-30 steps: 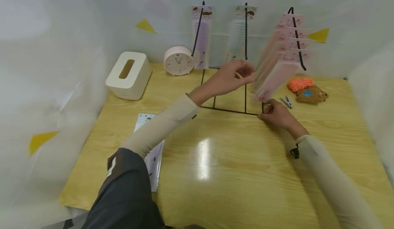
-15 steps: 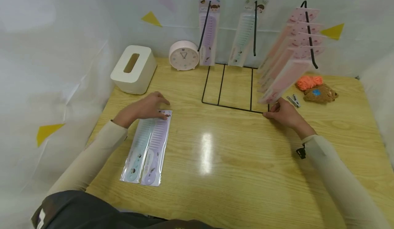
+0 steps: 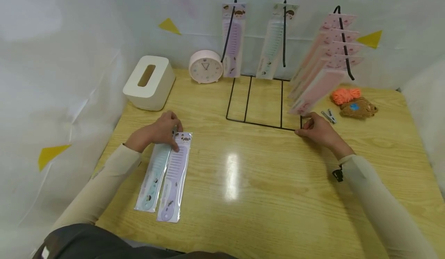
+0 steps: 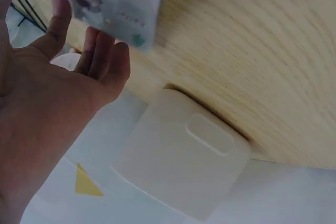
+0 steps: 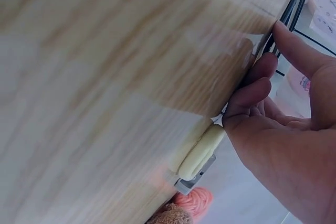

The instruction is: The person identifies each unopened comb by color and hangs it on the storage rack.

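Observation:
In the head view my left hand (image 3: 157, 130) pinches the top end of a packaged mint-green comb (image 3: 152, 185) on the table at the left. Printed card of that pack (image 4: 113, 3) shows at the fingertips in the left wrist view. Right beside it lies a packaged purple comb (image 3: 172, 178). My right hand (image 3: 320, 132) grips the front right corner of a black wire display rack (image 3: 281, 127), thumb and curled fingers on its base wire. From its hooks hang a purple comb pack (image 3: 233, 38), a mint comb pack (image 3: 274, 38) and several pink packs (image 3: 320, 85).
A white tissue box (image 3: 148, 83) stands at the back left, with a pink round clock (image 3: 206, 67) between it and the rack. Right of the rack lie metal clips (image 3: 329, 116), orange yarn (image 3: 345, 95) and a brown plush toy (image 3: 359, 108). White sheeting encloses the table.
My left hand has moved from near the hanging packs to the packs on the left and now pinches the mint comb pack. The right hand stays at the rack's corner.

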`<control>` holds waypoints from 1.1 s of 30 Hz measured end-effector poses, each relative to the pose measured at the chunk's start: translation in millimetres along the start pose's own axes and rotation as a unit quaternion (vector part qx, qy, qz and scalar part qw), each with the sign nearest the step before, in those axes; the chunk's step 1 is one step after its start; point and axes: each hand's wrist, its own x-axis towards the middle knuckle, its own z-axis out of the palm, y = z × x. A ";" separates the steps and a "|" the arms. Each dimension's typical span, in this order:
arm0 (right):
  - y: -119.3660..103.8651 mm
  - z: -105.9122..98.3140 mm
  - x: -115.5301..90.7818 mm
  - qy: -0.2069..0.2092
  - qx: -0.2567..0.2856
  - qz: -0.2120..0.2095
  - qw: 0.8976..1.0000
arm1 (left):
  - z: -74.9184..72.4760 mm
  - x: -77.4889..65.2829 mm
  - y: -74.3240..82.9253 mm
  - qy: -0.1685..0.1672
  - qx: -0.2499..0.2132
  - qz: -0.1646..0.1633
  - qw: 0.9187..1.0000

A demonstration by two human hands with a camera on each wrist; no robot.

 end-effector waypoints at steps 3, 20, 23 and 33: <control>0.0 0.5 -0.1 0.004 -0.001 -0.001 1.000 | -1.3 6.2 1.4 0.020 0.000 0.025 0.999; 0.4 1.3 -0.4 0.004 0.002 -0.003 1.000 | -53.3 -3.3 73.8 0.071 -0.340 0.138 0.927; -0.6 1.6 -0.8 0.002 0.002 -0.007 1.000 | -60.4 -8.0 92.6 0.126 -0.351 0.150 0.915; 0.3 2.2 -0.7 0.015 0.008 -0.016 1.000 | -88.3 7.8 137.5 0.303 -0.362 0.190 0.861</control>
